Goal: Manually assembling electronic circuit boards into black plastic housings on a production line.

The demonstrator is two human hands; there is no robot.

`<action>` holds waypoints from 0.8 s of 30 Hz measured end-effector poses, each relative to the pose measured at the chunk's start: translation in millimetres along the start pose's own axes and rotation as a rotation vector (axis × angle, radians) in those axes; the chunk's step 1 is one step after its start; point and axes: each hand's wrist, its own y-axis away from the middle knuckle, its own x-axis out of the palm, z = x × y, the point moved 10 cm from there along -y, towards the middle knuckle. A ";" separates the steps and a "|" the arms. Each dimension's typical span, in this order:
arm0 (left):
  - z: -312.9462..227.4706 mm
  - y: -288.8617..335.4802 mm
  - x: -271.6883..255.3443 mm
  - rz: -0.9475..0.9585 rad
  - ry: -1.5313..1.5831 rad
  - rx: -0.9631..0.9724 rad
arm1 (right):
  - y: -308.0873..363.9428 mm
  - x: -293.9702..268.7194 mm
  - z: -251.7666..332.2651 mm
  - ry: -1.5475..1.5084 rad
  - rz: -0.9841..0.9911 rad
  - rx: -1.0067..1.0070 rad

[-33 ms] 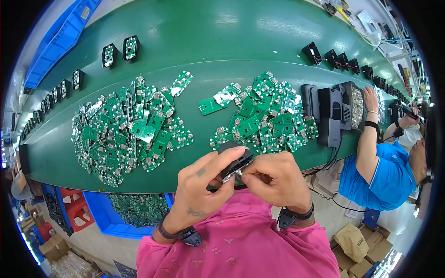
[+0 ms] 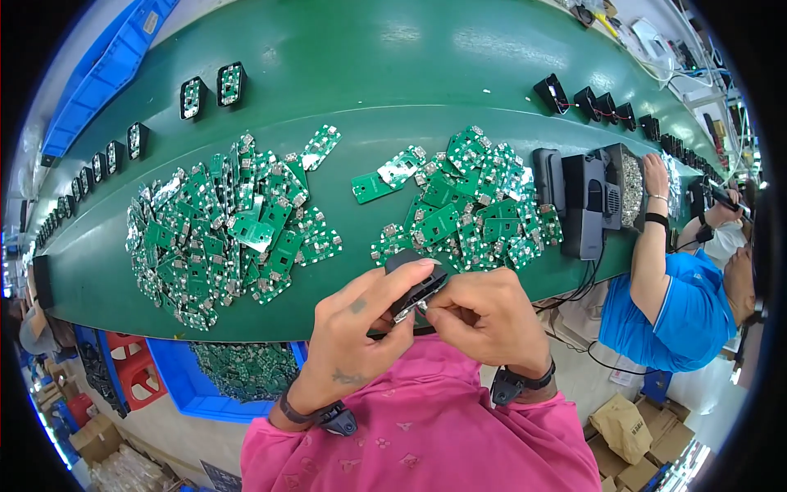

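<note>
One green bench (image 2: 352, 225) over a pale floor (image 2: 174, 437). One blue bin (image 2: 176, 377) below, left. Two heaps of green circuit boards (image 2: 250, 230) on top, too jumbled to count. Left hand (image 2: 352, 328) clamped on one black, oblong housing (image 2: 421, 289) by the near edge; right hand (image 2: 496, 320) at its silvery part (image 2: 402, 314), grip cannot be told.

Dark printed characters cross a tan paper bag (image 2: 623, 428) resting among cardboard boxes (image 2: 668, 443) at lower right, too small and creased to make out with certainty. At upper left, a pale label (image 2: 151, 22) marks a blue tray (image 2: 90, 90), its print likewise beyond reading. Pale markings blur on a dark panel (image 2: 221, 476) at the lower edge, left of the pink garment (image 2: 410, 435). No wording reads clearly.
</note>
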 end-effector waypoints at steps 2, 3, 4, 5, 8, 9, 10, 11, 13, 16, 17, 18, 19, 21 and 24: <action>-0.9 -2.1 2.9 0.019 -0.084 0.019 | -0.9 1.2 -0.3 0.038 -0.030 -0.008; -2.4 -1.8 3.1 0.009 -0.202 0.036 | -0.5 1.6 1.6 0.076 -0.065 -0.020; -4.3 -1.6 4.0 0.000 -0.318 0.057 | 0.3 4.5 1.0 0.084 -0.069 -0.016; -4.9 -0.7 4.7 0.006 -0.310 0.066 | 1.3 8.4 -1.6 0.111 -0.068 0.001; 11.6 2.8 0.9 -0.110 -0.234 0.025 | 4.0 22.6 -10.3 0.222 -0.026 -0.023; 20.8 1.9 1.9 -0.118 -0.180 -0.044 | 4.4 29.4 -12.1 0.335 0.005 -0.058; 41.2 8.9 0.7 -0.164 -0.044 -0.151 | 4.6 28.8 -15.6 0.290 -0.054 -0.047; 49.6 11.8 -0.3 -0.187 0.051 -0.185 | 3.1 33.5 -13.8 0.371 -0.033 -0.108; 58.1 15.3 -1.3 -0.170 0.362 -0.275 | 2.2 14.6 -18.5 0.100 -0.245 0.022; 54.6 8.1 -0.4 -0.124 0.569 -0.273 | 5.4 3.2 -29.7 0.060 -0.363 0.151; 53.7 6.9 2.9 -0.115 0.575 -0.264 | 7.0 11.4 -43.6 -0.024 -0.317 0.173; 51.6 6.1 3.9 -0.112 0.589 -0.234 | 3.1 18.8 -49.1 -0.115 -0.265 0.189; 50.0 5.8 4.5 -0.110 0.602 -0.205 | 3.2 18.4 -46.3 -0.114 -0.267 0.181; 53.5 8.1 1.5 -0.137 0.510 -0.210 | 8.1 15.2 -47.2 -0.271 -0.284 0.282; 59.0 11.6 -2.6 -0.188 0.421 -0.217 | 9.0 5.2 -24.0 -0.279 -0.368 0.072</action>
